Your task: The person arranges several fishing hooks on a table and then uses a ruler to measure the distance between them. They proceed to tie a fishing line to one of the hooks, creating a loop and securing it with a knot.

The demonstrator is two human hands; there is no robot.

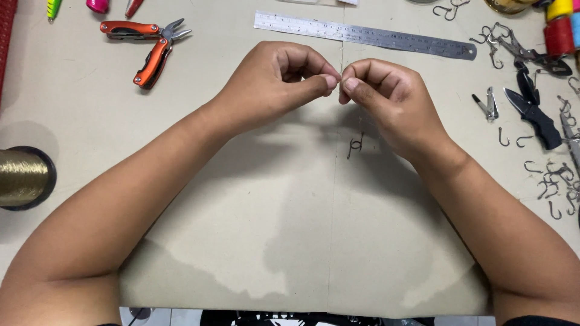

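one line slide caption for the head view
Two hands, left hand and right hand, pinch together above a hook on cardboard.

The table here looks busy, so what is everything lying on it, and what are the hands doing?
Ruler: one, steel, top centre.
Multi-tool pliers: one, orange handles, top left, opened.
Thread spool: one, gold, left edge.
Fishing hook: one, dark, hanging below the hands.
Loose hooks: many, dark, scattered at right.
Folding knife: one, black, right.
Nail clipper: one, silver, right.
Thread spools: several, red and yellow, top right.
Cardboard sheet: one, beige, covering the table.
Left hand: pinched, fingertips meeting the other hand.
Right hand: pinched likewise.
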